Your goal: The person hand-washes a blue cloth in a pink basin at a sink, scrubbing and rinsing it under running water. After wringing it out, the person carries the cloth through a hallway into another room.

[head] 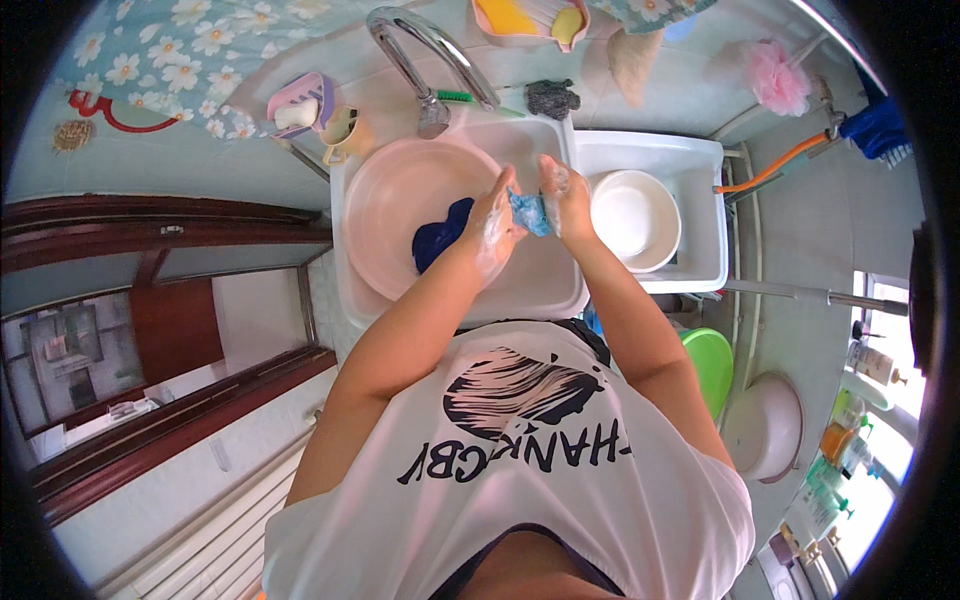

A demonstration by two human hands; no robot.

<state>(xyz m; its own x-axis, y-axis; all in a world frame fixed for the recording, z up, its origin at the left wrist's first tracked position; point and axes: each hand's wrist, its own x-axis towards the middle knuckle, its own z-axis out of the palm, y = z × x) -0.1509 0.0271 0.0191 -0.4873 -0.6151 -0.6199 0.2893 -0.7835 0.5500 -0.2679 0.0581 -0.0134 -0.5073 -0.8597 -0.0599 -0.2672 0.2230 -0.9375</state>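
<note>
A small wet light-blue cloth [531, 213] is stretched between my two hands above the white sink [536, 289]. My left hand [495, 217], lathered with soap suds, grips its left end. Suds also cover my right hand [566, 196], which has the other end. Left of the hands, a pale pink basin [382, 202] sits in the sink. A dark navy cloth [441, 234] lies in that basin, partly hidden behind my left hand and forearm.
A chrome faucet [431, 64] arches over the basin. To the right, a white round basin [636, 220] stands in a second white tub [701, 161]. A soap dish [304, 105], yellow cup [346, 135], green brush [454, 96] and dark scrubber [553, 99] line the back.
</note>
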